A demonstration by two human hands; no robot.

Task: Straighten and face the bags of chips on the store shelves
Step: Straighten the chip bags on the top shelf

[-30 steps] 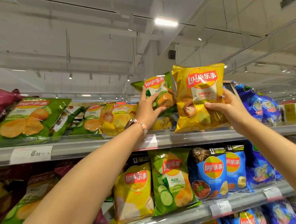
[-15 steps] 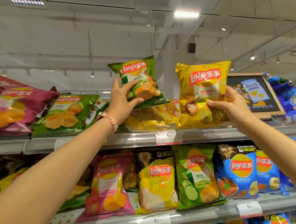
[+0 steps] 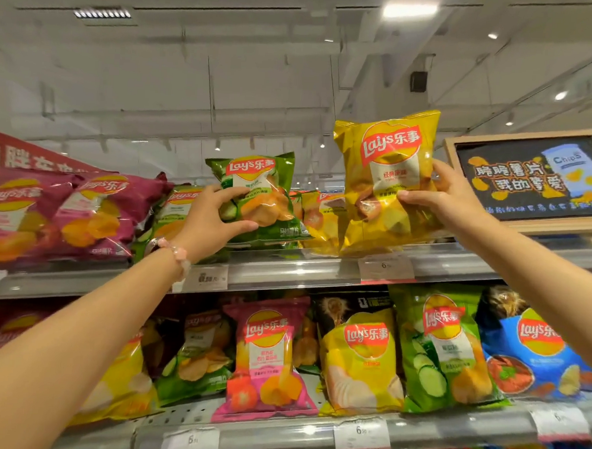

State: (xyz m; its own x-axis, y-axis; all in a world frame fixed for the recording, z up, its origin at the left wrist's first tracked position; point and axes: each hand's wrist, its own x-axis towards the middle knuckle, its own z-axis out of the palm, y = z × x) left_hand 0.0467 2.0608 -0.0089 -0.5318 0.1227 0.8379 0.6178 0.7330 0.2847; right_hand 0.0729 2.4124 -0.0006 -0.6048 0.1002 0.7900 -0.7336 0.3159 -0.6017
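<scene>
Since the earlier frame, the left hand [image 3: 207, 224] has lowered the glossy green Lay's chip bag [image 3: 256, 196] toward the grey metal top shelf [image 3: 285, 270], and the view has shifted left. In the head view, the left fingers grip the green bag at its lower left edge, its base at the shelf among lying yellow bags [image 3: 317, 218]. The right hand [image 3: 448, 201] grips the glossy yellow Lay's chip bag [image 3: 388, 174] by its right side, upright on the shelf, label forward, beside a wood-framed chalkboard sign [image 3: 534, 175].
</scene>
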